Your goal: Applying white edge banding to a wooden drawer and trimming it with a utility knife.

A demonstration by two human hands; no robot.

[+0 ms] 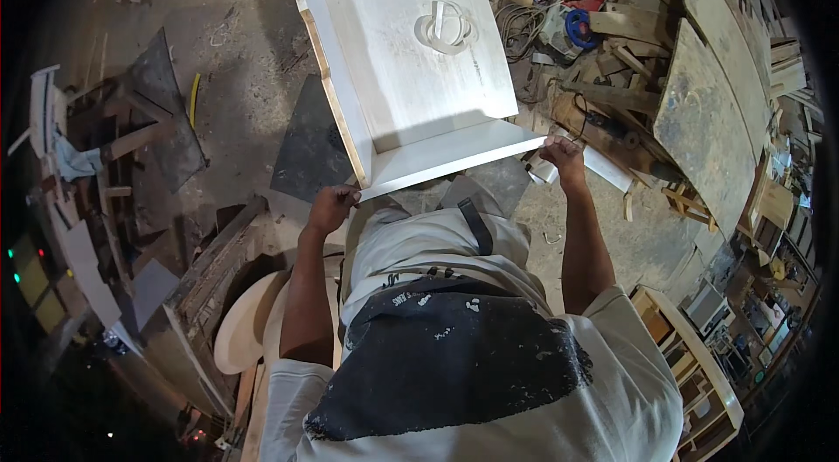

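Note:
A white wooden cabinet box (415,42) lies before me with its inside facing up. Along its near panel (446,154) runs a narrow white edging strip (454,171). At the strip's left end, by the box corner, my left hand (334,207) is closed in a pinch. My right hand (560,150) pinches the strip's right end, fingers and thumb together. Inside the box rests a loose coil of white edging tape (446,27). The box's left side panel shows a raw, uncoated wood edge (328,82).
Scrap boards and cables crowd the right, with a red and grey machine (572,7) and a blue wheel (580,28). Large plywood sheets (712,112) lean there. Dark flat sheets (310,143) lie on the dusty floor, and a wooden frame (690,366) stands at lower right.

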